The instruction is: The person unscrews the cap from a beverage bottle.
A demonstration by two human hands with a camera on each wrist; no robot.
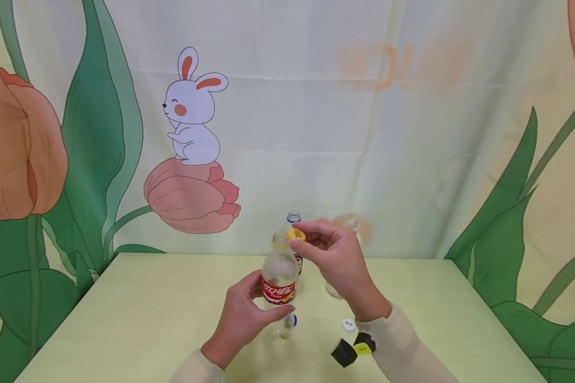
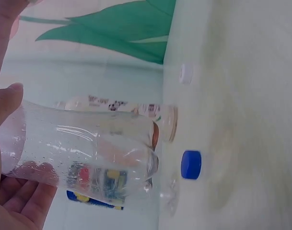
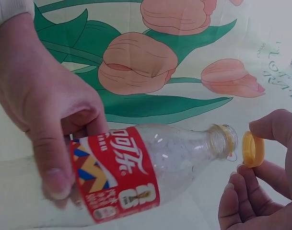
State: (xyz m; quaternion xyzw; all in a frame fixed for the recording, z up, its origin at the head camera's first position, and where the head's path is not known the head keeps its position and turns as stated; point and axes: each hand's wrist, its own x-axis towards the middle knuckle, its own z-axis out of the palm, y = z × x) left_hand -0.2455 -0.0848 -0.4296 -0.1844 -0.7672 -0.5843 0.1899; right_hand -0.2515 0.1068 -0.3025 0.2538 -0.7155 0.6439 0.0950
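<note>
My left hand [image 1: 241, 311] grips a clear plastic cola bottle [image 1: 279, 291] round its red label, fingers behind and thumb in front. In the left wrist view the clear lower part of the bottle [image 2: 83, 148] is raised above the table. Its mouth is uncapped, with a yellow ring at the neck. Between thumb and fingertips, my right hand [image 1: 337, 260] pinches a yellow cap [image 1: 296, 234] right beside that mouth. The right wrist view shows the cap [image 3: 254, 149] with its hollow side facing the bottle mouth, a small gap between them.
Behind the held bottle stands another uncapped bottle [image 1: 294, 216] with a blue neck ring. A further clear bottle [image 1: 334, 290] is partly hidden by my right hand. On the pale table [image 1: 139, 314] lie a white cap [image 1: 348, 324] and a blue cap [image 2: 191, 164]. A printed curtain [image 1: 287, 133] hangs behind.
</note>
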